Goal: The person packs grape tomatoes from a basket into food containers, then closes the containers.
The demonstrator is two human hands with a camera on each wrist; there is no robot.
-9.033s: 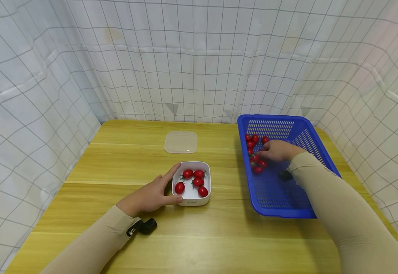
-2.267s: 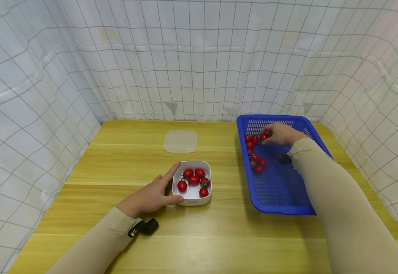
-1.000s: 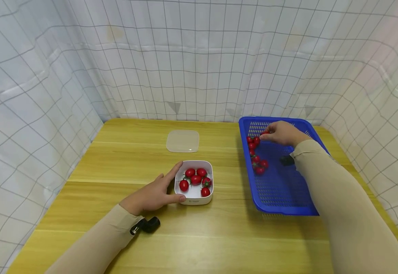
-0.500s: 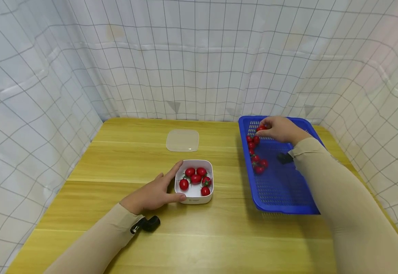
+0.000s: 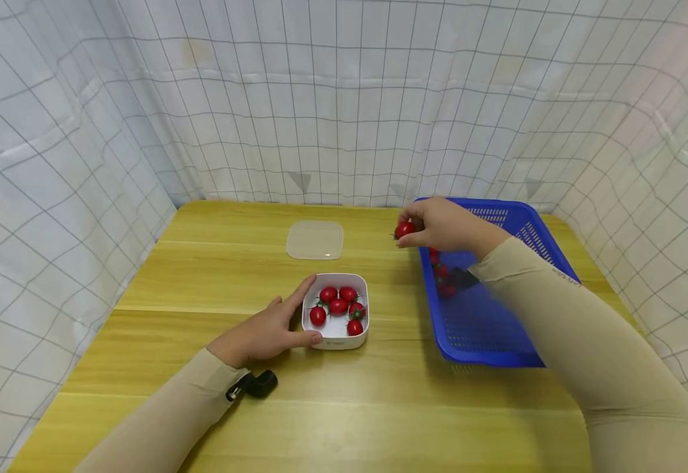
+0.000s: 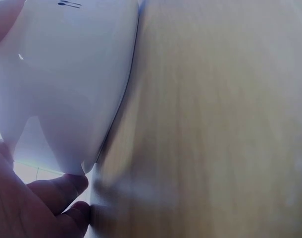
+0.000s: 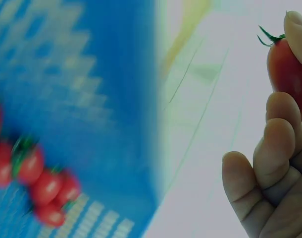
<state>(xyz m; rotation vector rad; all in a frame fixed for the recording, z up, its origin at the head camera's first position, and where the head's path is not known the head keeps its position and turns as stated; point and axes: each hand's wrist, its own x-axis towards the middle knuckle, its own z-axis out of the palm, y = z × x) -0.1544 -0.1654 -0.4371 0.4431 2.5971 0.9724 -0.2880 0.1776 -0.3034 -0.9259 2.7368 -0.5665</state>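
Observation:
Just past the left rim of the blue basket (image 5: pixel 438 328), my right hand (image 5: pixel 447 226) pinches a red cherry tomato (image 5: pixel 404 230) with a green stem. In the right wrist view, thumb and fingers hold that cherry tomato (image 7: pixel 287 69), stem outward. My left hand (image 5: pixel 267 332) holds the left side of a small white container (image 5: pixel 333 343), thumb at its front wall and fingers toward its far left corner. Several cherry tomatoes (image 5: pixel 338 307) lie inside the container. The left wrist view has the container's wall (image 6: pixel 67 89) close up. More cherry tomatoes (image 7: pixel 44 188) lie in the basket, partly behind the right hand in the head view.
A clear flat lid (image 5: pixel 315 240) lies on the wooden table (image 5: pixel 202 263) behind the container. White gridded curtains (image 5: pixel 361 118) enclose the table at the back and both sides. Small black devices (image 5: pixel 261 384) are strapped at the wrists.
My right hand has picked a cherry tomato from the basket's far left corner, lifted it and carried it left past the rim. The left hand stays at the container.

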